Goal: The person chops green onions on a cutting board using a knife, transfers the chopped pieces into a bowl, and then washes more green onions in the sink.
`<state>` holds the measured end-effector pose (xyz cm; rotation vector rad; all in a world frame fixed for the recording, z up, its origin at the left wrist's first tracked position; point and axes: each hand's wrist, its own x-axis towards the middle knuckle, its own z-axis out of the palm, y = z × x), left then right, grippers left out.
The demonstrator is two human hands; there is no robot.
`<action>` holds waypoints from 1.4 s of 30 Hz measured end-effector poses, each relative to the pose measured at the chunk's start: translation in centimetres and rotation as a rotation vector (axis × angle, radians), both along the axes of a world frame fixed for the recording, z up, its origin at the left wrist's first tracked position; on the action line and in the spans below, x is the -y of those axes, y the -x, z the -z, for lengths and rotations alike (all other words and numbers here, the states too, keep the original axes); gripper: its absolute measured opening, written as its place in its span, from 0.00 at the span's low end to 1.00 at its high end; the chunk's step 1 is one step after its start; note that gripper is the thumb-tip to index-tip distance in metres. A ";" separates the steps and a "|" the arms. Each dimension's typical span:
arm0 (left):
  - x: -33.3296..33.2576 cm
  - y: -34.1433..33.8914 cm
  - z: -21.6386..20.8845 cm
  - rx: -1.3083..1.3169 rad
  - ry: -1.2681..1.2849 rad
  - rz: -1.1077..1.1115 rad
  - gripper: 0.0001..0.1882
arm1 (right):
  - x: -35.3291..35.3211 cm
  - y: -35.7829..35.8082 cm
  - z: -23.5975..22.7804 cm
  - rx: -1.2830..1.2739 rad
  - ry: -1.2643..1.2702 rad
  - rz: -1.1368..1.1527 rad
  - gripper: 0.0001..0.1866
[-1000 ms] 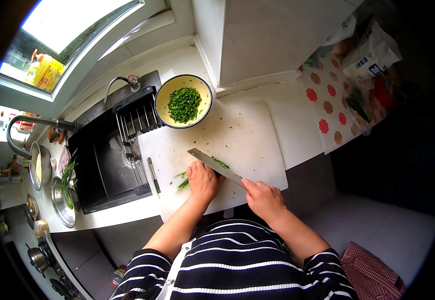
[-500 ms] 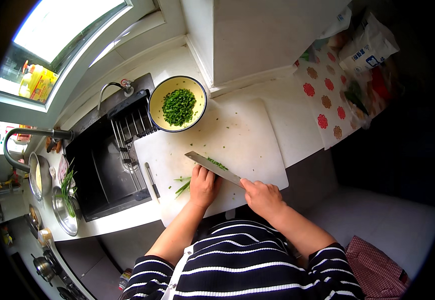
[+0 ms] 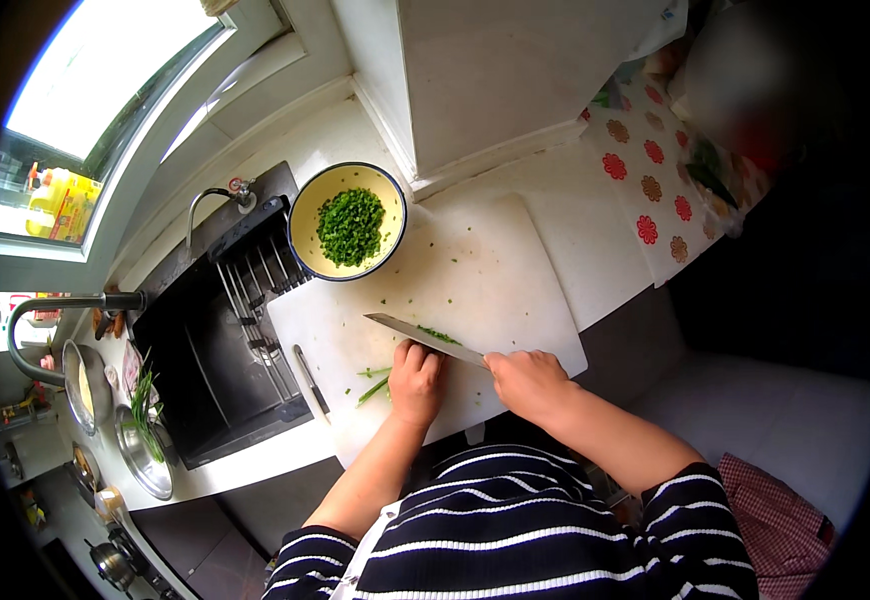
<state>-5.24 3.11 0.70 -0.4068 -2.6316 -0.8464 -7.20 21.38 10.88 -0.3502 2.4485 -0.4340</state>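
A pale cutting board (image 3: 500, 270) lies on the counter before me. My right hand (image 3: 530, 382) is closed around the handle of a kitchen knife (image 3: 423, 337), its blade pointing left across the board. Against the near side of the blade, my left hand (image 3: 418, 383) presses curled fingers onto a bunch of green onions (image 3: 374, 390), whose ends stick out to its left. Finely cut green onion (image 3: 439, 334) lies along the blade's far side. At the board's far left corner, a yellow bowl (image 3: 395, 220) with a dark rim holds a pile of chopped green onion (image 3: 351, 227).
A small knife (image 3: 310, 378) lies at the board's left edge. Beyond it is a black sink (image 3: 200, 385) with a rack and a curved faucet (image 3: 30, 345). Metal bowls, one holding long greens (image 3: 145, 405), stand farther left. A flower-patterned cloth (image 3: 650, 190) covers the right counter.
The whole view has shifted slightly. The blade's angle to the board has changed a little, and both hands keep about the same places and their grip.
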 end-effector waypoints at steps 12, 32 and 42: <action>-0.1 -0.3 0.5 0.000 -0.007 -0.011 0.09 | 1.9 0.5 3.9 -0.111 0.098 0.077 0.08; 0.0 -0.8 0.7 0.046 -0.028 -0.063 0.15 | -0.8 -1.3 0.6 -0.086 -0.022 0.015 0.08; 0.0 -0.6 0.9 0.021 -0.028 -0.065 0.10 | 1.4 1.2 0.8 0.018 -0.061 -0.040 0.08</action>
